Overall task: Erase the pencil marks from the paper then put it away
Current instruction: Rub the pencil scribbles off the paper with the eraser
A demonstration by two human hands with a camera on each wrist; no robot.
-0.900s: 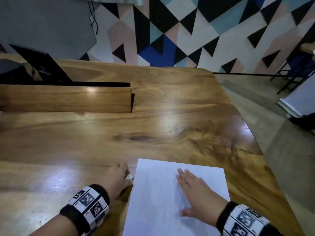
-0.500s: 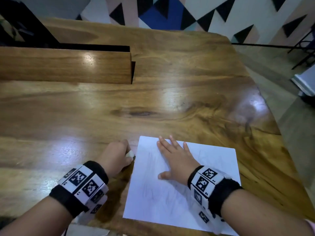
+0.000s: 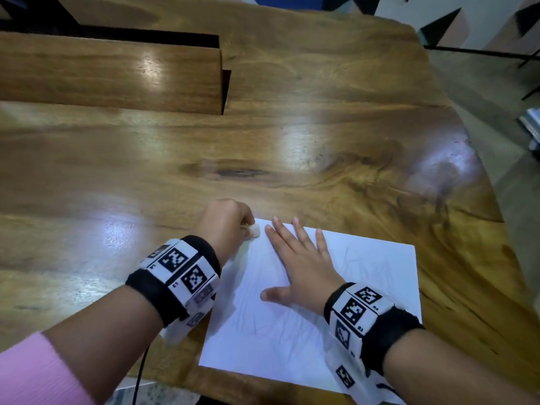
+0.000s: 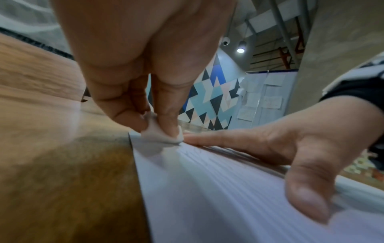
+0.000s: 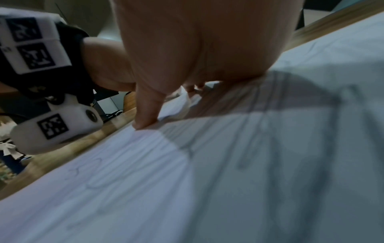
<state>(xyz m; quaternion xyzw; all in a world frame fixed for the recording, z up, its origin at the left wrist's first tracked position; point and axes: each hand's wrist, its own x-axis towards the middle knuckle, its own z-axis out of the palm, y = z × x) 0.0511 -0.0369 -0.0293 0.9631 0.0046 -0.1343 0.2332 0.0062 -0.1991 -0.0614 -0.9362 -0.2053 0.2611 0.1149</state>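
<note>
At the paper's (image 3: 336, 317) corner, left hand (image 3: 225, 223) pinches eraser (image 4: 164, 134).

**Right palm flat on the marked paper**

The right hand (image 5: 197, 49) fills the top of the view, its palm pressed on the paper (image 5: 145, 189) and its thumb (image 5: 148, 106) tip down on the sheet. Faint pencil marks (image 5: 87, 174) run across the paper, blurred in the hand's shadow. At left, the left wrist's band (image 5: 35, 44) and camera (image 5: 58, 131) hang over the table (image 5: 68, 148) edge. Something white beyond the thumb, possibly an eraser (image 5: 185, 105), touches the paper.
</note>
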